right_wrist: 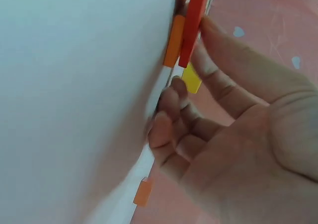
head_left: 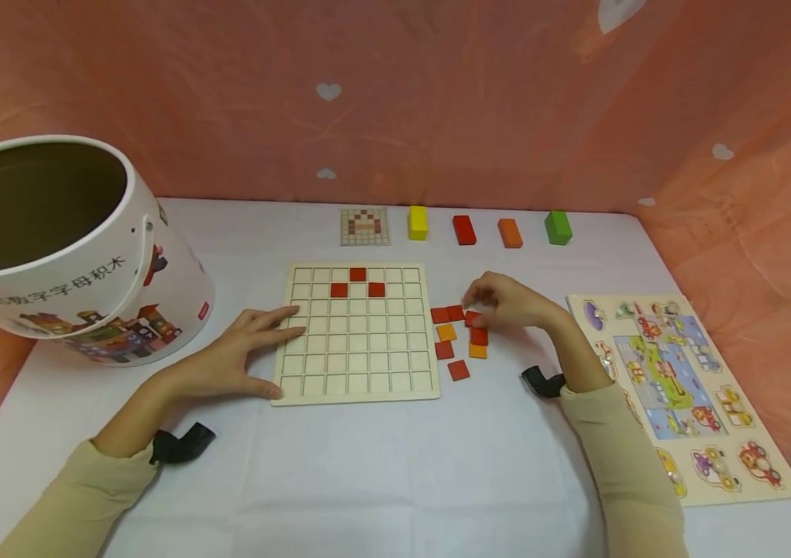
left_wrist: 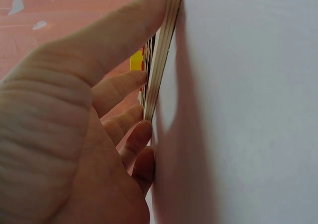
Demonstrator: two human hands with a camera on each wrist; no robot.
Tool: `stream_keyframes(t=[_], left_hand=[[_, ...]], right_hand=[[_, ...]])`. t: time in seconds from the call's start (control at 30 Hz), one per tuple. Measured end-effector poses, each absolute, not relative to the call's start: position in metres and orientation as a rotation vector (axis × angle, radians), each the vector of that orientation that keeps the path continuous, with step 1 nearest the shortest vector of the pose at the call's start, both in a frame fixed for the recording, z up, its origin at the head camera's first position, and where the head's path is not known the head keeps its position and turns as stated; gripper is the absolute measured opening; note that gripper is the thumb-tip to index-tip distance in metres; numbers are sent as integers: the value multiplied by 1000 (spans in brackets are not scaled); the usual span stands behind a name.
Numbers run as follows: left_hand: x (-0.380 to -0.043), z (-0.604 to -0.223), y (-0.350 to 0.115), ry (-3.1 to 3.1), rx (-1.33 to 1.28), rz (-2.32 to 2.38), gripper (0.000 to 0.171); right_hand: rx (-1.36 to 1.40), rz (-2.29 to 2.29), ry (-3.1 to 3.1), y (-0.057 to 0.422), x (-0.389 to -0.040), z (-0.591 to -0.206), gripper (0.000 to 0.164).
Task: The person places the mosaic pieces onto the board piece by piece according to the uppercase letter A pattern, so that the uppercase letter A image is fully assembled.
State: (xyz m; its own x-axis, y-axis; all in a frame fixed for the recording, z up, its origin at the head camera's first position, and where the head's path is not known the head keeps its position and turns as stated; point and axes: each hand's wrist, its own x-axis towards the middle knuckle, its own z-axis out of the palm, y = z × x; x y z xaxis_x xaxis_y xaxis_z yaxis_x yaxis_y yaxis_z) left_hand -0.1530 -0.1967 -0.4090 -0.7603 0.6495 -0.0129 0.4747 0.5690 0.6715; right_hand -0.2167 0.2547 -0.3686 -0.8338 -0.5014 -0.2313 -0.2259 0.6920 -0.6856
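In the head view, my left hand point(head_left: 238, 356) rests at the left edge of a pale wooden grid board point(head_left: 360, 349), fingers spread, thumb at its lower left corner. The left wrist view shows those fingers point(left_wrist: 119, 92) against the board's side. Three red square tiles lie in the upper grid cells, one being the top red tile point(head_left: 358, 274). My right hand point(head_left: 510, 301) is over loose tiles right of the board, fingers bent. Its thumb touches or nearly touches a red tile point(head_left: 471, 318); the frames do not settle whether it is pinched. Another red tile point(head_left: 479, 337) overlaps an orange tile point(head_left: 478, 351).
A white bucket point(head_left: 179, 310) stands at left. Behind the board are a small pattern card point(head_left: 365, 227) and yellow point(head_left: 418, 223), red point(head_left: 464, 230), orange point(head_left: 510, 233) and green point(head_left: 558, 228) blocks. A picture puzzle board point(head_left: 705, 457) lies at right, beside my right forearm.
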Motion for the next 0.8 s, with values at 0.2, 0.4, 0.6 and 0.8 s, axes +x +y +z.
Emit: stream_keyframes(t=[0.2,0.4,0.6,0.8], left_hand=[[-152,-409,-196,2544,927,970,93],[-153,-410,-195,2548,949,967,93],[-153,-412,-196,2544,921,952,95],[-154,-411,-196,2546,940,950,94]], right_hand=[[-620,-974,2458,259,-217,-370,11],[-620,-1090,2463,243,-219,-364,10],[-717,-1146,2408,192,-230,-353,13],[-875,-1114,2291,121,-248,-347,13]])
